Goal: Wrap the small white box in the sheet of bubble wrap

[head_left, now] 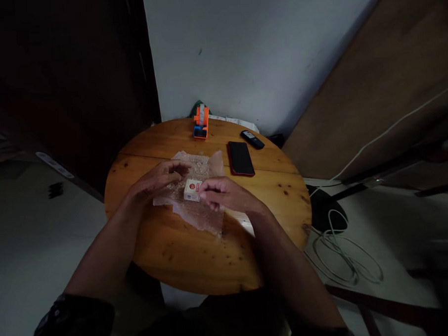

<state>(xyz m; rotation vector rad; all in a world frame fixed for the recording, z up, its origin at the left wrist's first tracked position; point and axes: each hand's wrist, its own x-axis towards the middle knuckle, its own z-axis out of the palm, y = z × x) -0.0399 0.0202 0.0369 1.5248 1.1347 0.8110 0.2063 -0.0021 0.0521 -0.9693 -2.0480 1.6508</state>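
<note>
Well, the small box (pixel 192 189) lies on a sheet of bubble wrap (pixel 198 218), its printed top showing and no layer of the sheet over it. The sheet is spread out, raised a little at its far right corner, and I can make out no tape on it. The left hand (pixel 161 175) hangs just beside the box, over the wrap, fingers loosely curved and parted, gripping nothing I can see. The right hand (pixel 227 193) is at the box's other side, fingers curled in towards the thumb; whether they grip or merely touch it, I can't tell. As for edges, the round worktop (pixel 277 200) runs on past the wrap, with wood showing towards the near rim and more off to the right. Beyond the right hand lie a phone (pixel 241 159) and a black handset (pixel 252 139), while an orange tape dispenser (pixel 201 122) stands near the far rim, by the wall (pixel 222 54), which limits reach that way.
</note>
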